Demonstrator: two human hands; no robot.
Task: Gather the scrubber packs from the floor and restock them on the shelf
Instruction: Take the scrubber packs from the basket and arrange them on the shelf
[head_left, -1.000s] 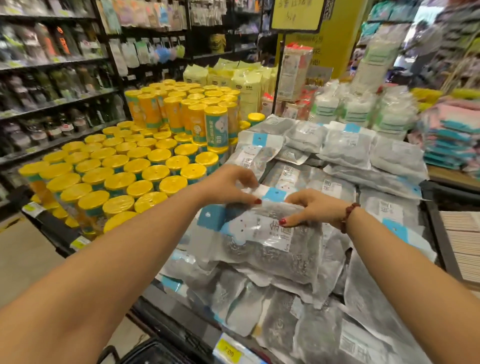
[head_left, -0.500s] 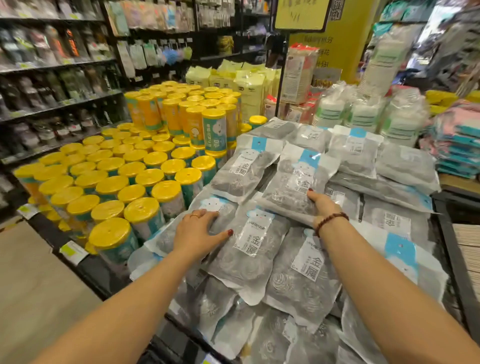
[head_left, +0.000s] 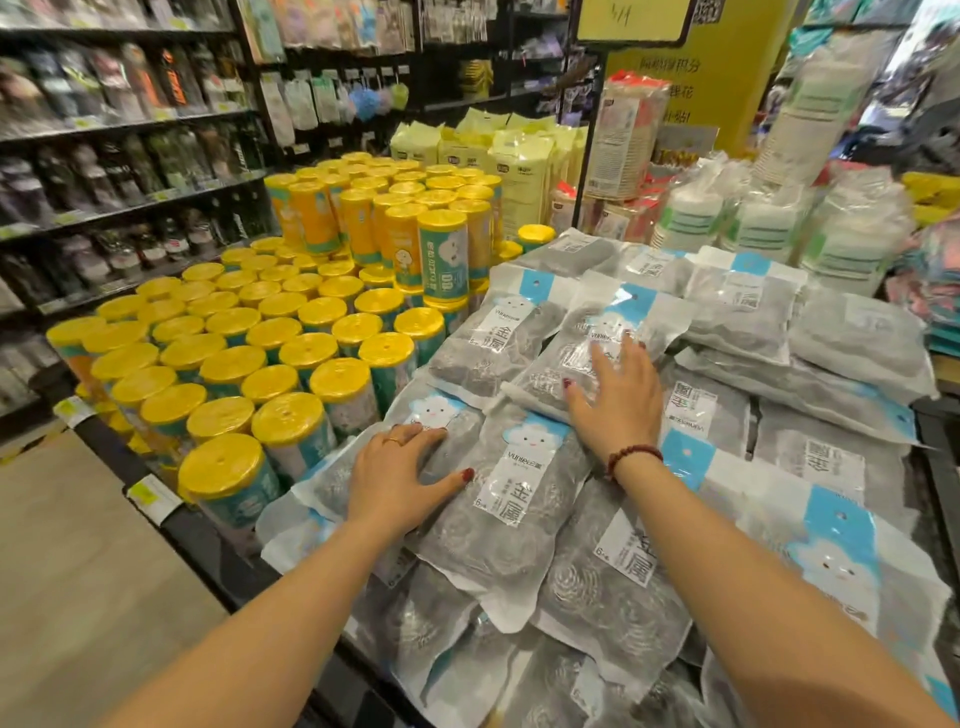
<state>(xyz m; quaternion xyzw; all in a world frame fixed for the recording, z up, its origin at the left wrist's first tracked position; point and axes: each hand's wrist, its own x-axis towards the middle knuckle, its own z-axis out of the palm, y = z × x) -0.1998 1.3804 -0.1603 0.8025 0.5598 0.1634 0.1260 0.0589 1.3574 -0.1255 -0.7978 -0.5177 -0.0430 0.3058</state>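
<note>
Our left hand (head_left: 397, 480) lies flat, fingers straight and together, thumb spread, resting palm-down on a scrubber pack (head_left: 434, 408) whose cloud-printed header shows just past the fingertips. It grips nothing. A ring (head_left: 393, 441) sits on one finger. Our right hand (head_left: 615, 402) is likewise flat and spread, pressing on a second pack (head_left: 550, 364) that lies farther from us and overlaps its neighbours. A beaded bracelet (head_left: 634, 457) circles that wrist.

Between the two hands lies a third pack (head_left: 514, 499), label up, its grey steel coils visible through the clear film. All around and beyond both hands, more scrubber packs (head_left: 737, 317) are heaped in overlapping layers across the display shelf (head_left: 208, 540), some spilling over its near edge below our forearms.

Just to the left of the left hand stand yellow-lidded canisters (head_left: 291, 353), packed tight in rows, with a taller stack behind them. A price tag (head_left: 153, 499) hangs on the shelf edge, and the floor (head_left: 78, 571) lies below it. Beyond the right hand stand wrapped white stacks (head_left: 763, 218) and pale yellow bags (head_left: 514, 156).
</note>
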